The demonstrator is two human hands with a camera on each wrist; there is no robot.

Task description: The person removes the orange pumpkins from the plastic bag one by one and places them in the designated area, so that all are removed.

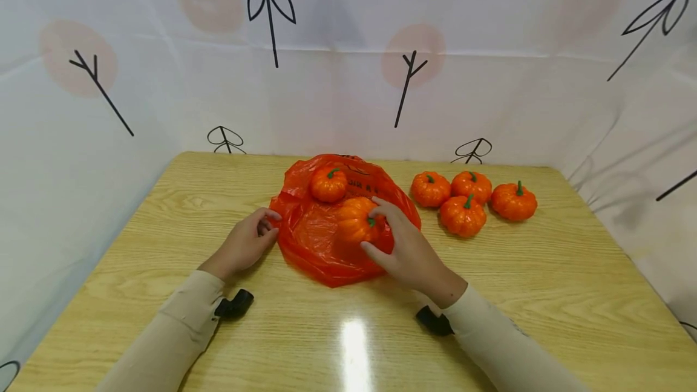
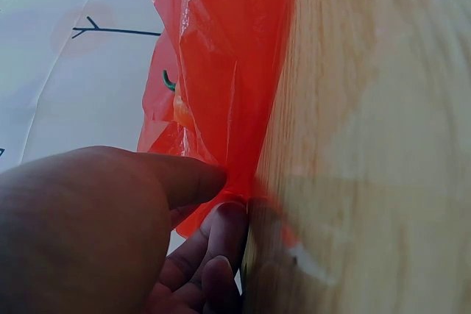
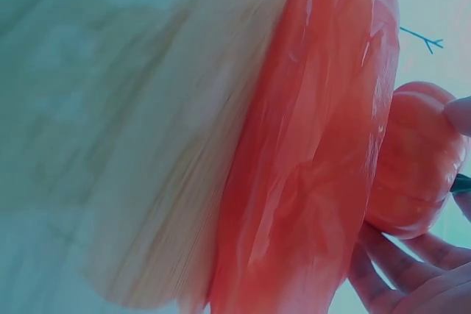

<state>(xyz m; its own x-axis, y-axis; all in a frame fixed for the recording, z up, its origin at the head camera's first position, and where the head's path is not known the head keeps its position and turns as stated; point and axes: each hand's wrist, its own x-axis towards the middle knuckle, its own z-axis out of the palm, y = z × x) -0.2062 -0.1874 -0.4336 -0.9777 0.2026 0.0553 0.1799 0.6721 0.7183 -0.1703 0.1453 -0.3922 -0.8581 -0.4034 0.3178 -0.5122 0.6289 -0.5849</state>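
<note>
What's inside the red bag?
One small pumpkin sits in the red bag; the right grip holds another pumpkin at its mouth. Whatever's beneath the held one is covered.

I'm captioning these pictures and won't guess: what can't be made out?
Black printing on the thin red plastic bag: head view, creased and too small to read.
Glossy orange pumpkin lying in the bag: left wrist view, mostly behind the bag's wall.
Whether the held, ribbed orange pumpkin touches the bag's floor: head view, its own body covers that spot.
Bare right hand: right wrist view, partly cut off by the right edge.
</note>
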